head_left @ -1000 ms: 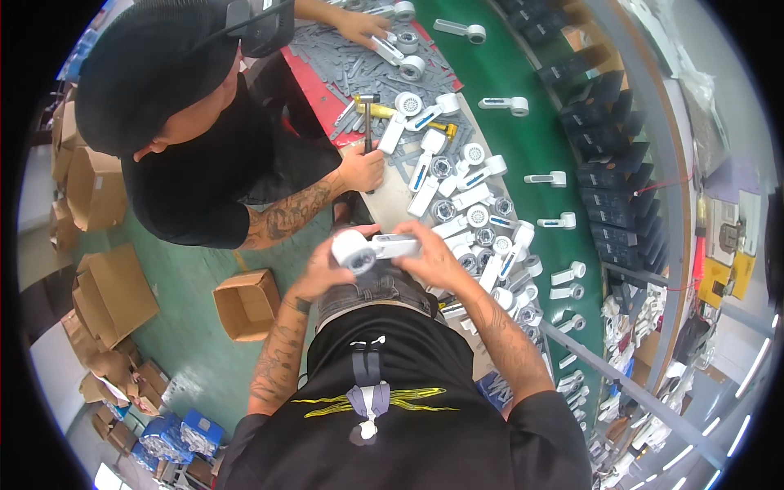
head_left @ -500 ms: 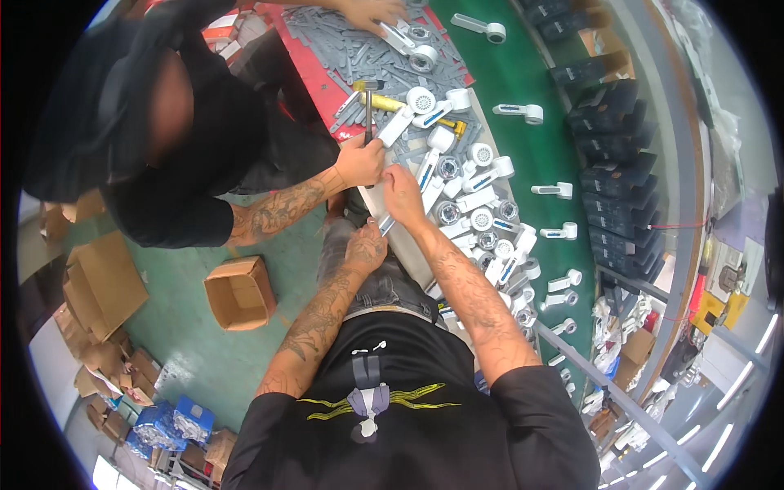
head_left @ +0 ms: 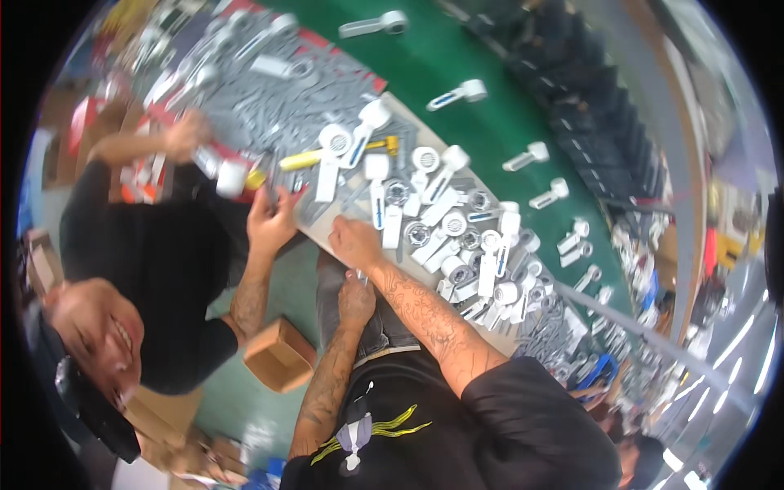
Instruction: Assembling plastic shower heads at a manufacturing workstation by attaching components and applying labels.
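My right hand [head_left: 355,242] is closed in a fist at the near edge of the pale worktable [head_left: 320,222]; what it holds, if anything, is hidden. Just below it, my left hand [head_left: 357,300] is closed on a small pale strip [head_left: 360,276], which pokes out of the top of the fingers. Beyond my right hand lie several white round-headed handheld units [head_left: 377,189] with long handles, some with a blue strip. A yellow-handled tool [head_left: 302,159] rests among grey flat parts [head_left: 286,110].
At left a co-worker's hand [head_left: 272,219] is near a blurred white round-headed unit [head_left: 231,175]. White units [head_left: 457,94] are spaced along the green belt [head_left: 425,61], with dark boxes [head_left: 572,90] beyond. An open cardboard box [head_left: 280,355] stands on the floor.
The view has swung, shifting the scene. The co-worker's hand has drawn back from beside my right hand, away from the table edge. My hands stay close together at the edge.
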`<state>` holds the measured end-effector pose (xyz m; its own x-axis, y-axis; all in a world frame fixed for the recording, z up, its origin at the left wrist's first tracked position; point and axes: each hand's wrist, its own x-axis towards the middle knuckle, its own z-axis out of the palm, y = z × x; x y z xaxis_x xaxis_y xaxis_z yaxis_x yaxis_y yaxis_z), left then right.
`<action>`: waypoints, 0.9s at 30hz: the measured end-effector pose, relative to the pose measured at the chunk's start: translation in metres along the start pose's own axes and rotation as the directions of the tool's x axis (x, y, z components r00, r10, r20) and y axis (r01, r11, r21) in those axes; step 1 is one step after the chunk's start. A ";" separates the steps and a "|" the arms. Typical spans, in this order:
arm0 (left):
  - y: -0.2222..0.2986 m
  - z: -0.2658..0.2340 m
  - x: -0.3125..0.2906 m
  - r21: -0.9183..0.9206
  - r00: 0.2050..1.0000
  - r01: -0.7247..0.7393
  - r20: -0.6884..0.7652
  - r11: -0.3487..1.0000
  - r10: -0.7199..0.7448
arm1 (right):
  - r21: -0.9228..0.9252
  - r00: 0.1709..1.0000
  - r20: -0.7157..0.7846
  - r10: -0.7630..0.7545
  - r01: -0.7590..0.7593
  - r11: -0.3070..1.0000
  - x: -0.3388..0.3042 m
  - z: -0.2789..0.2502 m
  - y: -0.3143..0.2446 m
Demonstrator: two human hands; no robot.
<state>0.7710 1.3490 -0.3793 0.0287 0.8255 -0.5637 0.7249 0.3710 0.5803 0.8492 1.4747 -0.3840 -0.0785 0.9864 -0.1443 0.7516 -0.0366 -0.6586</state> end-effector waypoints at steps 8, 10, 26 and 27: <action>0.045 -0.119 0.004 0.328 0.842 -0.463 -0.126 0.823 0.524 | 0.154 0.989 0.143 -0.039 0.017 0.988 -0.025 -0.098 0.008; 0.094 -0.150 0.000 0.375 0.761 -0.518 -0.209 0.769 0.615 | 0.461 0.938 0.338 -0.075 -0.095 0.882 -0.021 -0.127 0.041; 0.083 -0.125 -0.016 -0.059 0.946 -0.321 -0.065 0.945 0.317 | 0.222 0.546 -0.639 0.541 -0.543 0.810 0.149 -0.232 0.233; 0.081 -0.126 -0.019 -0.068 0.952 -0.302 -0.072 0.951 0.297 | 0.241 0.587 -0.530 0.612 -0.588 0.772 0.166 -0.220 0.205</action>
<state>0.7422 1.4168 -0.2480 0.1933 0.9269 -0.3217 0.6340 0.1322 0.7619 1.1345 1.6666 -0.3801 0.7609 0.6417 -0.0966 0.4687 -0.6464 -0.6021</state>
